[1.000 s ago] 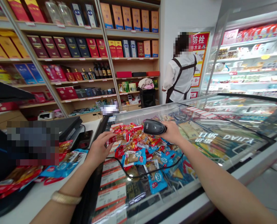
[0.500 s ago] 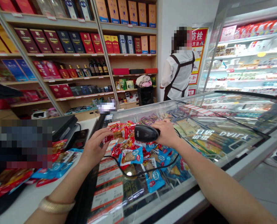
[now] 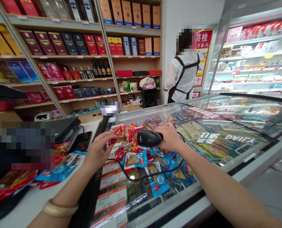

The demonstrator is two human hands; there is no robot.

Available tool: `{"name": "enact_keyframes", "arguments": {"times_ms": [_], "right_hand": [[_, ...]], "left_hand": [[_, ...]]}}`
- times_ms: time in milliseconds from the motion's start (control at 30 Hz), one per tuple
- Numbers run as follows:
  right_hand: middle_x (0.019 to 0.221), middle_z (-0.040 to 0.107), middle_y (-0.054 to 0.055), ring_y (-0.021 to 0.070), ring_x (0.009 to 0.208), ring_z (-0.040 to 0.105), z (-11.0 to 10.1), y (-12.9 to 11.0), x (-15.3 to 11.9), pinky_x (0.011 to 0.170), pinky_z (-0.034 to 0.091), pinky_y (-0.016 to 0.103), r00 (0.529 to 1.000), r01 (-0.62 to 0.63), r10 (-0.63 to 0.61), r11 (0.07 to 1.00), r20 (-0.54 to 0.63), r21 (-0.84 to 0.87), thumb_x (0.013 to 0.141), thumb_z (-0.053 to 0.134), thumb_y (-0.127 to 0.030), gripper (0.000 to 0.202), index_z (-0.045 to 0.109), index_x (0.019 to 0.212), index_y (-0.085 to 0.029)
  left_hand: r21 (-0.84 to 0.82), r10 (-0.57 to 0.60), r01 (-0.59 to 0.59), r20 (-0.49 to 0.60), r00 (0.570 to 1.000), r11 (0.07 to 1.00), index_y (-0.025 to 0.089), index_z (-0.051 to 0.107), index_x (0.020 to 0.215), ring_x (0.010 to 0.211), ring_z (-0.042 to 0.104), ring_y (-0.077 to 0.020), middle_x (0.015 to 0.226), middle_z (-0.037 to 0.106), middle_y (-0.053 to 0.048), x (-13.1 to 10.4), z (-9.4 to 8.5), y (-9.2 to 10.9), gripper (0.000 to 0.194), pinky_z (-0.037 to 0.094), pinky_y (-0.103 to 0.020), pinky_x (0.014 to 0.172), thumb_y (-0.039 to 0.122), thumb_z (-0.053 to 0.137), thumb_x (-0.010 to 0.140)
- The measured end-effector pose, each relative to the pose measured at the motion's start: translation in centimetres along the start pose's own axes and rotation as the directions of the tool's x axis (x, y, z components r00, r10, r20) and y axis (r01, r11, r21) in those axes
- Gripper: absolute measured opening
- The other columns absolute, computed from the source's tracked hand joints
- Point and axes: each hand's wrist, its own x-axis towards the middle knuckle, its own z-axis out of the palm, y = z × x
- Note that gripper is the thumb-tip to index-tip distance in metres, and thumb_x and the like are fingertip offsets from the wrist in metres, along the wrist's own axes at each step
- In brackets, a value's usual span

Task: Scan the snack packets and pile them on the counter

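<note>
My right hand (image 3: 169,136) is closed round the handle of a black barcode scanner (image 3: 149,138), whose head points left over the snack packets. A red snack packet (image 3: 111,140) is pinched between the thumb and fingers of my left hand (image 3: 100,148), just left of the scanner. Beneath both hands, red packets (image 3: 125,150) and blue packets (image 3: 135,159) lie heaped on the glass top of a freezer (image 3: 141,202). The scanner's black cable (image 3: 152,174) loops over the lower packets.
Price labels (image 3: 111,200) line the freezer's left side. More packets (image 3: 60,167) lie on the white counter (image 3: 46,202) at left, near a dark phone (image 3: 82,141). A person (image 3: 184,69) stands behind the freezer, back turned. Shelves of boxes (image 3: 74,44) fill the back wall.
The whole view has shifted slightly, so the scene sits a little further right. Both hands keep their holds, with the scanner and the red packet almost unmoved.
</note>
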Motion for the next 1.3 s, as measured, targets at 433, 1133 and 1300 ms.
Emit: {"name": "enact_keyframes", "arguments": {"times_ms": [433,1133,1300], "right_hand": [[0.083,0.071,0.002,0.0193,0.084,0.062,-0.2,-0.2,0.1,0.079,0.025,0.034,1.0,-0.017,0.018,0.999,0.011,-0.029,0.068,0.066,-0.029,0.022,0.07,0.088,-0.023],[0.087,0.074,0.004,0.0218,0.086,0.064,1.2,0.3,-0.4,0.082,0.026,0.036,0.988,0.018,-0.016,1.0,-0.151,0.016,0.067,0.063,-0.024,0.023,0.071,0.089,-0.023],[0.09,0.074,0.005,0.0223,0.088,0.064,1.6,0.5,-0.4,0.083,0.027,0.036,0.988,-0.021,0.023,1.0,-0.153,0.009,0.068,0.065,-0.026,0.023,0.072,0.09,-0.023]], "left_hand": [[-0.023,-0.043,0.043,0.014,0.999,0.999,0.022,0.069,0.102,0.107,0.065,-0.0225,0.11,0.07,-0.009,0.0,0.1,0.1,0.019,0.052,-0.04,0.097,0.027,0.056,0.088],[0.379,-0.548,0.752,-0.52,0.655,0.54,0.025,0.06,0.076,0.111,0.056,-0.0479,0.07,0.059,-0.002,-9.3,-13.7,-5.9,0.019,0.024,-0.078,0.091,0.044,0.06,0.075],[0.438,-0.537,0.735,-0.503,0.677,0.517,0.025,0.062,0.071,0.115,0.055,-0.0527,0.074,0.065,-0.005,-9.5,-13.4,-5.8,0.024,0.031,-0.078,0.083,0.048,0.055,0.075]]}}
